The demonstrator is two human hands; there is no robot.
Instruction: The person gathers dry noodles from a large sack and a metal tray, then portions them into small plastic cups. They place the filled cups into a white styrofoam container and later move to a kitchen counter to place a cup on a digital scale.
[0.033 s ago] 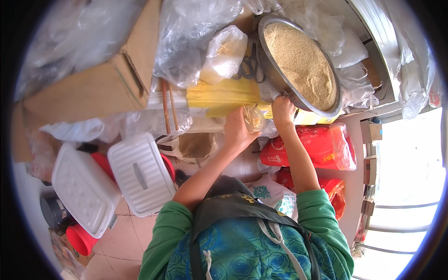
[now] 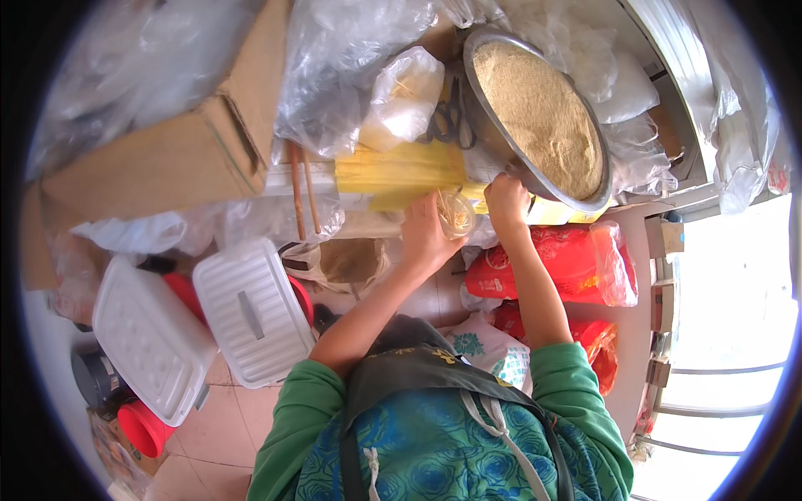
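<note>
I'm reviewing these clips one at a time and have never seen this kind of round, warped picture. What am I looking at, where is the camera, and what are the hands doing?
There is no machine here: a person works with two bare hands. The single picture comes from a wide fisheye camera worn on the person's head and looking down, so straight edges bend near the rim and the green sleeves enter from below.

The left hand holds a small clear plastic cup with something pale yellow inside. The right hand grips the near rim of a large metal bowl filled with tan grain or crumbs.

Around them lie yellow packets, crumpled clear plastic bags, a cardboard box and red printed bags. Lower left, two white plastic lids sit over red containers on a tiled floor.
</note>
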